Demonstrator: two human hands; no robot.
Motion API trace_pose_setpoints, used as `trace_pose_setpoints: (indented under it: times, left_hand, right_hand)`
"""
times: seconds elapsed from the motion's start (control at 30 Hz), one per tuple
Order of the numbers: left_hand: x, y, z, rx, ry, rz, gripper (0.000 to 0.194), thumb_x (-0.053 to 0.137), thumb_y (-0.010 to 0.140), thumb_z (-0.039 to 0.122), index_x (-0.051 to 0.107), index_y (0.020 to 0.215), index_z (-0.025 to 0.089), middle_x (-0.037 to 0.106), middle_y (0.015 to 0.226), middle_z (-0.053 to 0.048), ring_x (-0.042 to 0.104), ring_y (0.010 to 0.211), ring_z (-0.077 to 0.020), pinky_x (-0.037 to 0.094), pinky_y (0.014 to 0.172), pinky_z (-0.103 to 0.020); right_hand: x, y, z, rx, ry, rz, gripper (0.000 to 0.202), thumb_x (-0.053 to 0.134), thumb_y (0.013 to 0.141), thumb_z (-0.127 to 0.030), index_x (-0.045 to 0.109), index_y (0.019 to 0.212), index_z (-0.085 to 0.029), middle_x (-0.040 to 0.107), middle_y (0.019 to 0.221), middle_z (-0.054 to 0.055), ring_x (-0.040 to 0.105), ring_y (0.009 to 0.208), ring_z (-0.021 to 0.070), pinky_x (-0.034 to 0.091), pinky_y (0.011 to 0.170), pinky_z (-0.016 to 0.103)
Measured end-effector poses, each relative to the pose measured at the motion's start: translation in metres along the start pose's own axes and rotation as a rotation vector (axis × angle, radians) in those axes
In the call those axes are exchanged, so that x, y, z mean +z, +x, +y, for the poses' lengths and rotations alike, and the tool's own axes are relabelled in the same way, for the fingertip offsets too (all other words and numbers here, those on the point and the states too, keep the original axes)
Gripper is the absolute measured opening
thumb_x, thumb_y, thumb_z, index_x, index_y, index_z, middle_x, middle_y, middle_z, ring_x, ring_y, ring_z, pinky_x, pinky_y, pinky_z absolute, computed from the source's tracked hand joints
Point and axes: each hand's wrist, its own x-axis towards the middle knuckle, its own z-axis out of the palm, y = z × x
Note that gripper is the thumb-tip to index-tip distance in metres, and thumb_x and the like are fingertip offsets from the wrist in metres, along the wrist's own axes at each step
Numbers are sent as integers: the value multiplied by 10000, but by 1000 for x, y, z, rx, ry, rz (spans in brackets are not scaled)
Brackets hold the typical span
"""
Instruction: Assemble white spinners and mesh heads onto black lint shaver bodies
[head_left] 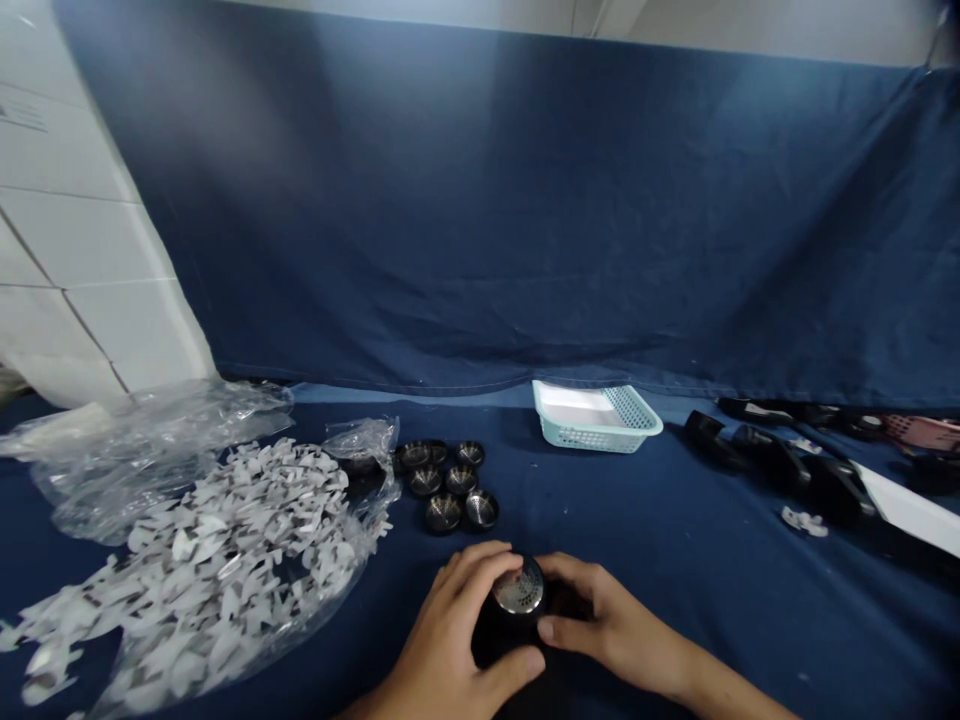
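A dark round piece with a shiny perforated metal disc (519, 590) on top stands at the bottom centre, between my hands. My left hand (465, 640) curls round its left side, with a fingertip on the disc and the thumb low in front. From the right, my right hand (600, 625) pinches its edge between thumb and fingers. The lower part of the piece is dark and hard to make out. Beyond my hands lie several small round perforated cups (461, 480) with dark rims.
Many small white-grey pieces (247, 560) are heaped on clear plastic (150, 450) at the left. A light blue basket (600, 438) holds something white at the back. Black items (772, 460), a white board (911, 510) and a pink basket (922, 430) lie right.
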Motion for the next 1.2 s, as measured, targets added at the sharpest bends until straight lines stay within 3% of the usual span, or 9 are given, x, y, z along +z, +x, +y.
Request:
trace_pose_setpoints:
  times: [0.17, 0.3, 0.43, 0.6, 0.7, 0.83, 0.97, 1.1, 1.2]
  left_hand:
    - [-1, 1, 4, -48, -88, 48, 405, 640, 869, 334, 476, 1238, 305, 567, 1246, -59, 564, 1154, -258, 489, 984, -436]
    - [0, 0, 4, -65, -183, 72, 454, 671, 850, 355, 452, 1243, 295, 564, 1194, -59, 584, 1099, -253, 507, 948, -408]
    - [3, -3, 4, -62, -289, 102, 557, 664, 854, 390, 386, 1325, 283, 527, 1259, -97, 564, 1159, -290, 479, 1005, -464]
    - [5, -9, 5, 96, -318, 131, 554, 605, 887, 349, 352, 1377, 294, 446, 1340, -119, 509, 1243, -305, 526, 974, -433]
    - [6, -12, 4, 234, -165, 109, 602, 640, 870, 297, 347, 1396, 307, 443, 1336, -121, 513, 1233, -302, 518, 989, -450]
    - [5, -11, 6, 151, -31, 84, 687, 725, 804, 253, 350, 1376, 316, 482, 1296, -109, 555, 1172, -289, 531, 960, -453]
    - [3, -4, 8, 29, 8, 123, 684, 768, 764, 314, 391, 1335, 302, 524, 1238, -88, 587, 1103, -280, 543, 923, -450]
    - [4, -2, 3, 53, 42, 110, 650, 705, 805, 467, 411, 1355, 284, 533, 1228, -105, 571, 1116, -298, 537, 920, -471]
    - [9, -5, -3, 141, -11, 111, 665, 636, 815, 583, 420, 1350, 252, 526, 1260, -139, 539, 1177, -328, 511, 953, -501]
  right_hand:
    - [-1, 1, -1, -12, 8, -8, 398, 717, 842, -301, 645, 1231, -258, 691, 1073, 49, 626, 1023, 243, 458, 893, 391]
    - [-7, 3, 0, 77, 239, -47, 380, 725, 839, -287, 660, 1210, -244, 692, 1136, 59, 600, 1125, 243, 380, 1030, 415]
    - [-16, 1, 4, 138, 383, -12, 411, 709, 846, -329, 635, 1236, -220, 655, 1224, 90, 551, 1212, 244, 327, 1083, 416]
    - [-10, -6, 6, 248, 771, -180, 539, 549, 907, -487, 497, 1367, -210, 620, 1262, 122, 595, 1168, 261, 395, 1029, 435]
    - [-3, -8, 10, 291, 856, -228, 551, 611, 859, -478, 528, 1327, -197, 640, 1221, 115, 607, 1141, 260, 405, 1031, 422]
    - [0, -7, 22, 420, 903, -245, 506, 539, 888, -545, 628, 1150, -121, 695, 1028, 117, 688, 911, 219, 515, 871, 380]
    - [-1, -4, 33, 556, 909, -242, 753, 343, 897, -703, 662, 1009, -30, 713, 824, 138, 702, 681, 175, 532, 687, 270]
    - [2, -4, 34, 679, 902, -223, 868, 278, 859, -755, 676, 943, 12, 698, 677, 132, 662, 542, 152, 497, 563, 225]
    - [6, -9, 30, 576, 796, -219, 740, 322, 880, -708, 675, 958, -62, 705, 744, 91, 665, 628, 144, 504, 614, 225]
